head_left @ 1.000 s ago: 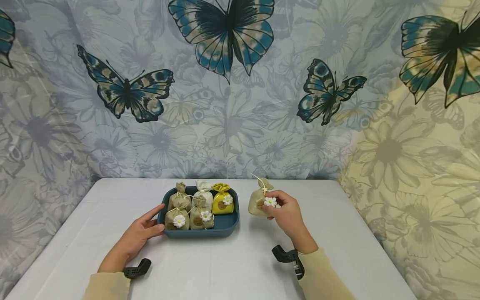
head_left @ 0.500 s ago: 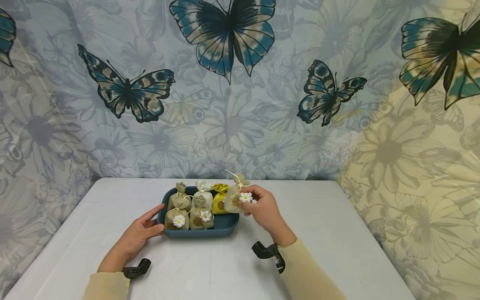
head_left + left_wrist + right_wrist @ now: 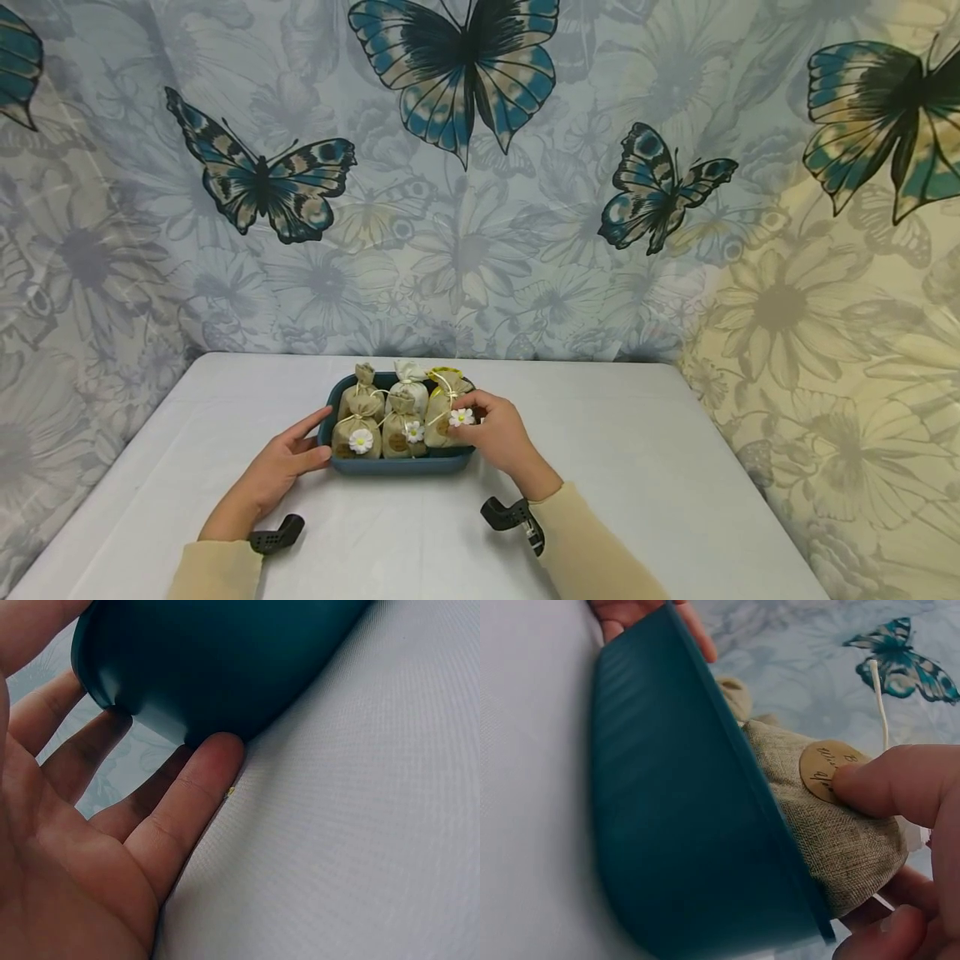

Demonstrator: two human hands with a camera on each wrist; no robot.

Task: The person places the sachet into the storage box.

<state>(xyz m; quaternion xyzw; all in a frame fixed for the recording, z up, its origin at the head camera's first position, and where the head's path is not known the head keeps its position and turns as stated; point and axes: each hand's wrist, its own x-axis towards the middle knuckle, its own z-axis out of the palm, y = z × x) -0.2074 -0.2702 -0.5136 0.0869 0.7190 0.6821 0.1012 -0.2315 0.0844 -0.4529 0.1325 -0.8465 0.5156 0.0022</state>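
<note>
At the right end of a blue tray (image 3: 401, 467), my right hand (image 3: 504, 437) pinches a beige sachet (image 3: 441, 429) with a white flower on it. In the right wrist view the thumb presses the round label (image 3: 826, 771), and the sachet stands partly above the tray's rim. My left hand (image 3: 272, 475) touches the tray's left end with fairly straight fingers (image 3: 199, 780). Inside the tray are a beige sachet (image 3: 357, 437) at front left, another beige sachet (image 3: 403, 433) at front middle, a beige one behind, and a white sachet (image 3: 409, 393). A yellow sachet is mostly hidden behind the held one.
The tray stands on a table with a white cloth (image 3: 637, 475). A hanging cloth with butterflies (image 3: 264, 187) rises behind the table and on both sides. Each wrist wears a black camera mount (image 3: 277, 535).
My right hand has carried the beige sachet leftward from beside the tray, then down into its front right part. The left hand has stayed at the tray's left end.
</note>
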